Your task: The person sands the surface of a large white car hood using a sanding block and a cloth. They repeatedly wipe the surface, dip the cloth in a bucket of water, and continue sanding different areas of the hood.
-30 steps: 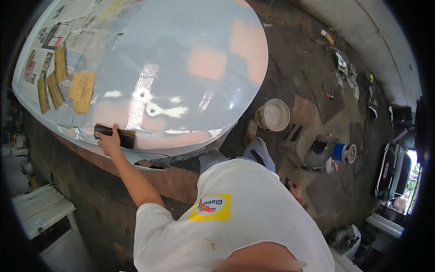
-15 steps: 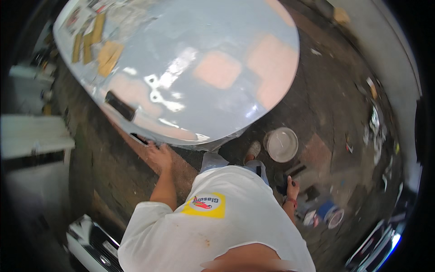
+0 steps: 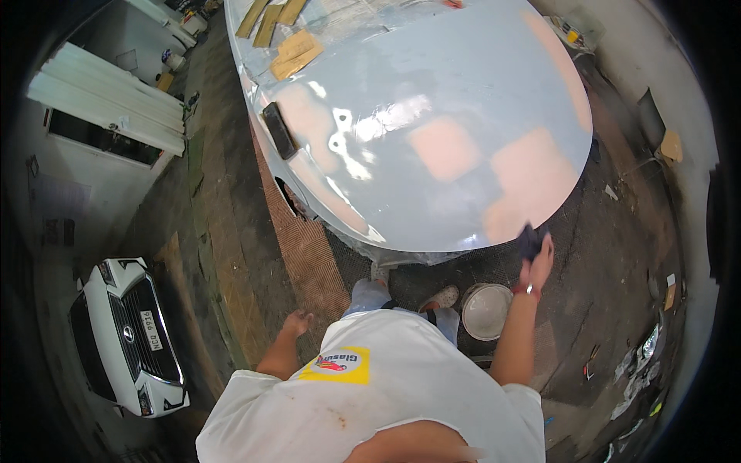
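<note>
A large glossy pale-grey car panel (image 3: 370, 177) with pinkish patches spreads out in front of me. My right hand (image 3: 539, 265) is raised beside its near right edge, closed around a small dark flat pad (image 3: 529, 242). The pad overlaps the panel's rim in view; whether it touches cannot be told. Down by my left side hangs my left hand (image 3: 296, 323), empty, with its fingers loosely apart. A dark oblong block (image 3: 279, 130) lies on the left part of the panel. Beyond it are a folded tan sheet (image 3: 296, 55) and several yellowish strips (image 3: 267, 25).
A round whitish bucket (image 3: 487, 312) stands on the floor by my feet. Brown mesh-textured matting (image 3: 309, 262) runs below the panel's left edge. At the left is a parked white car (image 3: 127, 336). Crumpled silvery wrapping (image 3: 641, 359) litters the right-hand floor near the wall (image 3: 671, 69).
My right hand has come up from low on the right to the panel's near right edge, with the dark pad. My left hand has drawn back from the panel's left edge. The view has shifted.
</note>
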`<state>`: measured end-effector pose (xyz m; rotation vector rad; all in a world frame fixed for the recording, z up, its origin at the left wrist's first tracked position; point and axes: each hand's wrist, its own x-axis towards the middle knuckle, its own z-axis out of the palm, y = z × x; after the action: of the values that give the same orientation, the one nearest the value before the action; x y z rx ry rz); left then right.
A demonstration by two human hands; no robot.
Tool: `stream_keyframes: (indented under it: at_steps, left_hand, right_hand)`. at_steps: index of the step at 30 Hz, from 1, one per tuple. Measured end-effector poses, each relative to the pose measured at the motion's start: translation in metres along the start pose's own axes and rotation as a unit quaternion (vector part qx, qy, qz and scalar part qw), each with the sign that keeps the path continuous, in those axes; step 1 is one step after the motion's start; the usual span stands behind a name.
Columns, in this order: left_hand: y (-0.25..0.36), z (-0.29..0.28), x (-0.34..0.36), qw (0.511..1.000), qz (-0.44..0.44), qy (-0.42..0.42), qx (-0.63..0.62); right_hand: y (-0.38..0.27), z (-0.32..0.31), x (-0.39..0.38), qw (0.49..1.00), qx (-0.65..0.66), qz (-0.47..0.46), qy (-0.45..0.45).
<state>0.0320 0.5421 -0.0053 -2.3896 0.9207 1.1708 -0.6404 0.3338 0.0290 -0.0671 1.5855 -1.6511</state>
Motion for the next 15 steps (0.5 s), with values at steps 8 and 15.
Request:
stream_keyframes:
  at_steps: [8,15]
  left_hand:
    - [-0.021,-0.002,0.055,0.996,0.017,0.011,-0.091]
    - [0.069,-0.163,0.139,0.924,0.217,0.247,-0.193]
  right_hand:
    - [-0.008,0.247,-0.092,0.938,-0.079,-0.069,-0.331]
    - [0.108,0.261,-0.153,0.918,-0.274,-0.024,-0.284]
